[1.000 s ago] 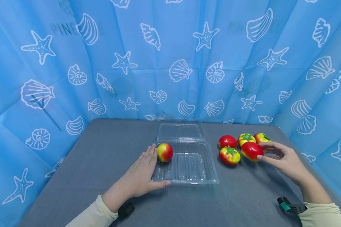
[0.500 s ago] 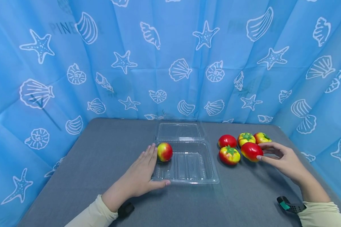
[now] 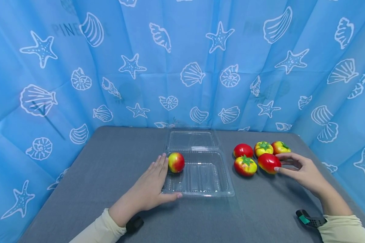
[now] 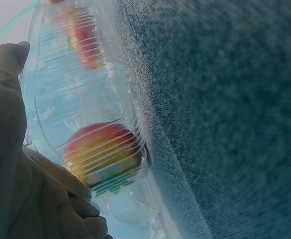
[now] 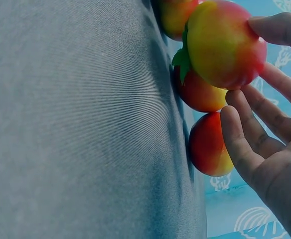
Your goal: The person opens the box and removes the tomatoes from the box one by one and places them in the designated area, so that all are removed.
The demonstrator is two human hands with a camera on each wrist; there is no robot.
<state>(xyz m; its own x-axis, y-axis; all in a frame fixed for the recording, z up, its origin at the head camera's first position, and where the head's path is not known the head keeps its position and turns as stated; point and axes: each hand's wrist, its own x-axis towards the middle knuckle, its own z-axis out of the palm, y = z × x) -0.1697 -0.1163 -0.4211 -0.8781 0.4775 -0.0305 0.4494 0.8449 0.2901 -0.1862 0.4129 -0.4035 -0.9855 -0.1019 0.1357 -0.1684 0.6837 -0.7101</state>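
My right hand (image 3: 302,172) pinches a glossy red-and-yellow tomato (image 3: 269,163) between thumb and fingertips. In the right wrist view this tomato (image 5: 225,45) is tilted, its green leafy top towards the grey cloth, with a gap beneath it. My left hand (image 3: 149,184) lies with straight fingers along the left side of a clear plastic clamshell box (image 3: 207,193), thumb on its front rim. Another tomato (image 3: 176,162) sits in the box's left rear part. Through the box wall in the left wrist view, that tomato (image 4: 103,152) shows green leaves underneath.
Several more tomatoes (image 3: 245,166) cluster right of the box, beside my right hand. The box's lid (image 3: 192,140) lies folded back behind it. A blue shell-print curtain (image 3: 182,67) hangs along the back edge of the grey table (image 3: 118,152).
My right hand has lowered its tomato very slightly towards the table. The left hand, the box and the other tomatoes have stayed in place.
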